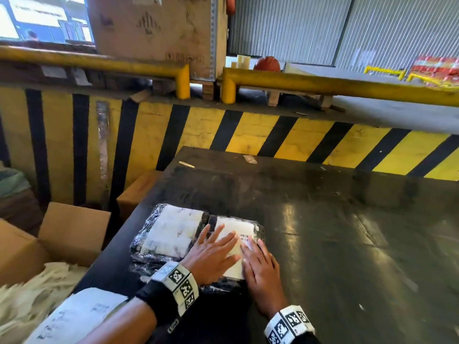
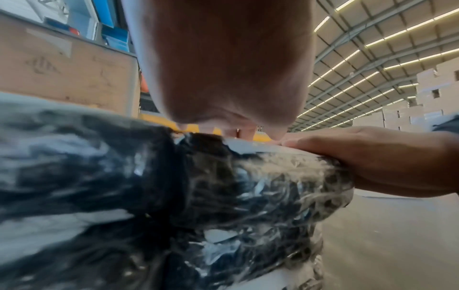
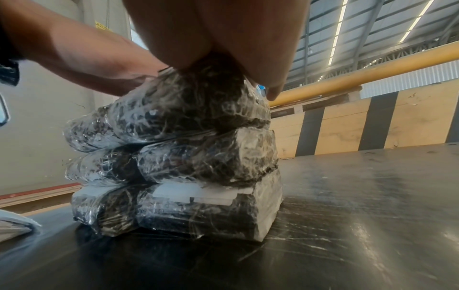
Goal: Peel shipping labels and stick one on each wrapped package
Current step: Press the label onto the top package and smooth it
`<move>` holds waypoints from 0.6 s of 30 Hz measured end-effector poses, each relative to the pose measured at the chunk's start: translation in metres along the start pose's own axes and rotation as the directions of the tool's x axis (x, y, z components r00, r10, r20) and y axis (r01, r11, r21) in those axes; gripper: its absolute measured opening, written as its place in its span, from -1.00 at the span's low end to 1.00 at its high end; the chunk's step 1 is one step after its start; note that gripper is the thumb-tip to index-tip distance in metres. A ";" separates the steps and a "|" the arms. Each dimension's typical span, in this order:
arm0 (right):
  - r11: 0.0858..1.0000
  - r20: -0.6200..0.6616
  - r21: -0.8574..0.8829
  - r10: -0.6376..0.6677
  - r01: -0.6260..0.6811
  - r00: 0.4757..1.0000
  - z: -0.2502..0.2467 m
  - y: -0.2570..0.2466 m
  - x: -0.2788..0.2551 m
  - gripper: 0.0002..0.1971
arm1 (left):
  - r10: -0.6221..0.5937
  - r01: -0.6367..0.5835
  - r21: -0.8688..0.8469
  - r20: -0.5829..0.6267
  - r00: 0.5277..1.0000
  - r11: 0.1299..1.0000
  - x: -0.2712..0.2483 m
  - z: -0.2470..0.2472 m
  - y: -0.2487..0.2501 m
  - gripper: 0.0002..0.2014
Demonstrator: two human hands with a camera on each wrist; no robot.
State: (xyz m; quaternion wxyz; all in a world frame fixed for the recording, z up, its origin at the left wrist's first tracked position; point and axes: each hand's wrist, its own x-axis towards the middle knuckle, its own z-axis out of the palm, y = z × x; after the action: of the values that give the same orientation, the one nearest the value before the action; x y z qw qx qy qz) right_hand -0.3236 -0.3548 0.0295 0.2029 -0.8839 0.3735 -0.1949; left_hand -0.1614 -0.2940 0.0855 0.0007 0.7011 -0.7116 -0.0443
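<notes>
A stack of dark packages wrapped in clear film (image 1: 149, 244) (image 3: 186, 157) stands on the black table (image 1: 323, 244), three layers high in the right wrist view. The top left package bears a white label (image 1: 173, 232). On the top right package lies another white shipping label (image 1: 236, 225) with a barcode. My left hand (image 1: 216, 247) (image 2: 223, 68) and right hand (image 1: 255, 256) (image 3: 223, 29) lie side by side on this label, fingers straight, pressing it flat. A strip of printed labels (image 1: 74, 316) lies at the table's near left corner.
An open cardboard box (image 1: 72, 234) holding white paper strips (image 1: 29, 301) sits left of the table. A yellow-and-black striped wall (image 1: 248, 135) with yellow rails (image 1: 347, 85) runs behind. The table stretches right of the stack.
</notes>
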 end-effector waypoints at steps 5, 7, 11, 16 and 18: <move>0.999 -0.045 0.037 -0.002 0.003 0.999 0.004 -0.001 0.000 -0.31 | -0.100 0.099 0.020 0.034 0.994 0.995 -0.018 -0.016 -0.032 -0.15; 0.999 -0.042 0.048 -0.002 0.004 0.999 0.004 -0.001 0.000 -0.30 | -0.113 0.113 0.042 0.004 0.994 0.993 -0.013 -0.027 -0.040 -0.30; 1.000 -0.024 0.018 -0.010 0.010 1.000 0.004 0.001 0.001 -0.26 | -0.025 0.025 0.022 0.018 1.000 0.999 0.017 -0.035 -0.028 -0.41; 0.997 -0.125 0.073 0.016 -0.007 0.992 0.010 0.003 0.001 -0.13 | -0.132 0.133 -0.006 0.096 0.987 0.991 0.027 -0.017 -0.015 -0.39; 0.984 -0.192 0.139 0.134 -0.109 0.972 0.012 -0.002 -0.003 -0.22 | -0.149 0.148 0.011 0.072 0.986 0.989 0.011 -0.009 -0.016 -0.33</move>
State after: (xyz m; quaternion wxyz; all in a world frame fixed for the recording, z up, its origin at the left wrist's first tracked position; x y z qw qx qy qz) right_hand -0.3185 -0.3492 0.0198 0.2318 -0.8205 0.4323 -0.2935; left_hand -0.1446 -0.3055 0.0929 -0.0304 0.7502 -0.6570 -0.0675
